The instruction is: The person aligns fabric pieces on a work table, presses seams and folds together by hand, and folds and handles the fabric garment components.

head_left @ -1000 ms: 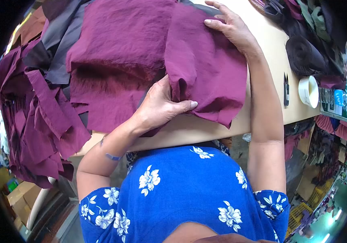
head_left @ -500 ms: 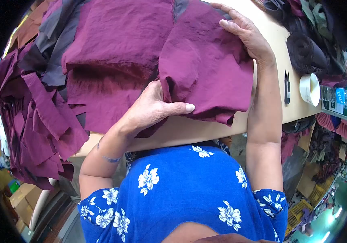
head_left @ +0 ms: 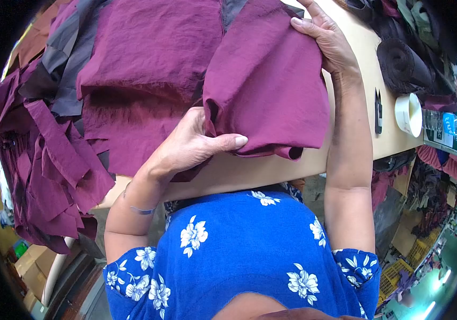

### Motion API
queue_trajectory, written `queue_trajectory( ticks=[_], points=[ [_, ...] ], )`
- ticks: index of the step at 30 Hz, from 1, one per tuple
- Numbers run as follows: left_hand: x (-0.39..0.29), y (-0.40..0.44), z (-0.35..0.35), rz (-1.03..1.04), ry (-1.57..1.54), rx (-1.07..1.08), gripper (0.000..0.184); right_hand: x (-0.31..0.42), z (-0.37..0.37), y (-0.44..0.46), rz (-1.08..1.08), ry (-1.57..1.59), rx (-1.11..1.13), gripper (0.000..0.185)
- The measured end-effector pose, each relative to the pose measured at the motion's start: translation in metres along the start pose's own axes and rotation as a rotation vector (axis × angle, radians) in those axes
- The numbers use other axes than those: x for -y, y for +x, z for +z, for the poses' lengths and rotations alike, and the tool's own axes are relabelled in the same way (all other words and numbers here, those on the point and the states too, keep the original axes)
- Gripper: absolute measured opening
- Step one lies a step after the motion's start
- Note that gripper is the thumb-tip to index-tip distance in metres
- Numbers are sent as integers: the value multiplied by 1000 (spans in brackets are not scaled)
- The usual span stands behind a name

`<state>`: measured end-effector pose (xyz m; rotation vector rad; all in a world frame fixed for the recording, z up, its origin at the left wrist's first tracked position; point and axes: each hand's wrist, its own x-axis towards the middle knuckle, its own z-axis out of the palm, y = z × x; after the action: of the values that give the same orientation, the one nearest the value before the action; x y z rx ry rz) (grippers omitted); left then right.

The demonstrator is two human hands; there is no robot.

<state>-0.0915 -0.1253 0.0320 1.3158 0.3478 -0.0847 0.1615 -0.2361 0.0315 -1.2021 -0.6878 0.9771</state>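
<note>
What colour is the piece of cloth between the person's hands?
The piece of cloth is plum purple, best seen in the head view.

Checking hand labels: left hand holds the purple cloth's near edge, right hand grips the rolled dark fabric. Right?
Not quite: in the head view, the right hand is at the upper right edge of the purple cloth, not on the rolled dark fabric. Rest stands.

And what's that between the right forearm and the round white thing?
Black thread snips, by the look of them, lie on the pale tabletop there, in the head view.
</note>
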Motion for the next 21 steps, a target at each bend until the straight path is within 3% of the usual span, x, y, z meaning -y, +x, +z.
queue_trajectory(
  ticks=[4, 9, 11, 13, 15, 17, 19, 21],
  points=[
    [2, -5, -18, -72, 152, 35, 45, -20, -1, 13, -41, -135, -51, 53],
    [-6, -20, -51, -105, 288, 13, 49, -13, 42, 9, 99, -83, -51, 47],
    [-12, -23, -38, 385, 548, -342, 50, -18, 33, 10, 114, -200, 0, 47],
    [-25, -22, -28, 673, 1041, -605, 50, -21, 31, 11, 136, -282, 12, 47],
    [-33, -17, -13, 1058, 1365, -416, 45, -22, 38, 8, 64, -207, 23, 47],
    [-19, -2, 10, 951, 1299, -249, 40, -36, 30, 11, -56, -434, -7, 47],
    [13, 10, 5, 685, 1520, -176, 37, -40, 28, 12, -131, -632, -28, 47],
    [31, 13, 2, 689, 1582, -156, 38, -38, 29, 11, -154, -798, -49, 48]
  ],
)
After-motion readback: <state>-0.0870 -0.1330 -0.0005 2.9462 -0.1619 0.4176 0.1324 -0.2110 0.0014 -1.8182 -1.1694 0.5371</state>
